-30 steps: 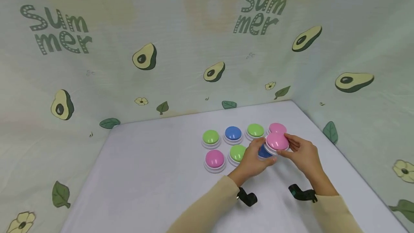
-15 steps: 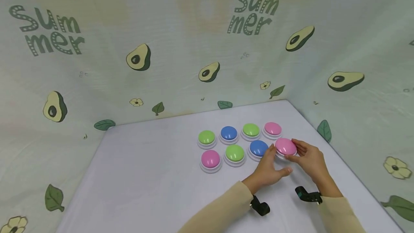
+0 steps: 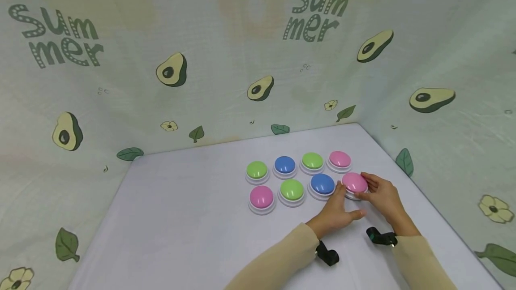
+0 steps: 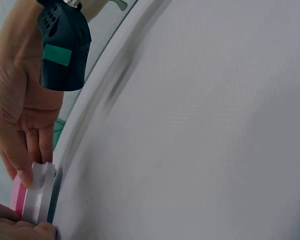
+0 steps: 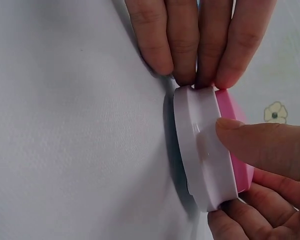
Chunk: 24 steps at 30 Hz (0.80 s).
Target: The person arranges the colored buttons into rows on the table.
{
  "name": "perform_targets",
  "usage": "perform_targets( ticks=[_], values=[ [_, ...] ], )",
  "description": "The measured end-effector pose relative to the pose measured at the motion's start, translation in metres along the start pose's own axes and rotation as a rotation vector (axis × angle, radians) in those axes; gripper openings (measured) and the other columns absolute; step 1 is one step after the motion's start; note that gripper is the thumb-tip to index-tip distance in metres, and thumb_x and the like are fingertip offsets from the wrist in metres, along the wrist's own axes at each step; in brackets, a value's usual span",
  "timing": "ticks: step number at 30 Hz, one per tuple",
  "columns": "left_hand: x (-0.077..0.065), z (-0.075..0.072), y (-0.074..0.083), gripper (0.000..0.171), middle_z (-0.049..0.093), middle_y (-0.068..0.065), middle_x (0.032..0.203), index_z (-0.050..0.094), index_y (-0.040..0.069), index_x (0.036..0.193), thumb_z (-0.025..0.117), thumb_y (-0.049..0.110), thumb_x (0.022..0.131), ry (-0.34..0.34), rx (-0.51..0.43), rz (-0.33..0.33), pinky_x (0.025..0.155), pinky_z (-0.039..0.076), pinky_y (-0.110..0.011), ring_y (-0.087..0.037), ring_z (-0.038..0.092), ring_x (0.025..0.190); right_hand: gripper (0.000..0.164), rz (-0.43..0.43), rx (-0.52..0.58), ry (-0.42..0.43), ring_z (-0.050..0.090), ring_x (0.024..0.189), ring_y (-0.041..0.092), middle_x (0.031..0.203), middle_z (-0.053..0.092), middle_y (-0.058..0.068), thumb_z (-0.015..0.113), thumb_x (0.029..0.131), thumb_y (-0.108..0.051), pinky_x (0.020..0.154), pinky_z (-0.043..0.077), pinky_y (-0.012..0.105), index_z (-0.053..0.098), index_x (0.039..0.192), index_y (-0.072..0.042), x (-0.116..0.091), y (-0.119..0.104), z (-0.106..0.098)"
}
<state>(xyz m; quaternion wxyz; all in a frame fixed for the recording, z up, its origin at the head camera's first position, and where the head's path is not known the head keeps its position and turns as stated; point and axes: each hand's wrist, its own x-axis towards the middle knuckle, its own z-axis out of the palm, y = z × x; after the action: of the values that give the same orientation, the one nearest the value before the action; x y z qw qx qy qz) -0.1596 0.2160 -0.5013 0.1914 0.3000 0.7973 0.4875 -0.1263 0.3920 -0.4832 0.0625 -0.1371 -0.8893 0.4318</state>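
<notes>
At the right end of the front row, my right hand (image 3: 383, 198) holds a pink push button (image 3: 354, 182) with a domed top and white round base. In the right wrist view its thumb lies on the side of the button (image 5: 207, 150), with fingers curled at the lower edge. The straight fingers of my left hand (image 3: 334, 211) touch the opposite edge, and its thumb stands apart from the button. A blue push button (image 3: 322, 184) is just left of those fingertips. Whether the pink button's base fully meets the table is unclear.
Other domed buttons stand in two rows: green (image 3: 292, 189) and pink (image 3: 261, 197) in front; green (image 3: 257, 170), blue (image 3: 285, 164), green (image 3: 312, 161) and pink (image 3: 340, 159) behind. The white table (image 3: 181, 218) meets a printed cloth (image 3: 217, 57) at the back and right.
Both hands have moved right and lower with the pink button, from above the blue one to beside it. During the last half second they barely moved. The head view shifted slightly.
</notes>
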Motion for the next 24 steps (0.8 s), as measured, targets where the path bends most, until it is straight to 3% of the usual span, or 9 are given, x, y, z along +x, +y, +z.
perform_targets(
  ticks=[24],
  values=[
    [0.011, 0.001, 0.0, 0.09, 0.018, -0.011, 0.174, 0.028, 0.003, 0.165, 0.078, 0.031, 0.095, -0.02, -0.007, -0.04, 0.126, 0.024, -0.027, -0.015, 0.017, 0.159, 0.084, 0.038, 0.048, -0.035, 0.034, 0.146, 0.055, 0.16, 0.031, 0.036, 0.077, 0.094, -0.006, 0.116, 0.034, 0.063, 0.028, 0.16, 0.01, 0.015, 0.006, 0.002]
  ],
)
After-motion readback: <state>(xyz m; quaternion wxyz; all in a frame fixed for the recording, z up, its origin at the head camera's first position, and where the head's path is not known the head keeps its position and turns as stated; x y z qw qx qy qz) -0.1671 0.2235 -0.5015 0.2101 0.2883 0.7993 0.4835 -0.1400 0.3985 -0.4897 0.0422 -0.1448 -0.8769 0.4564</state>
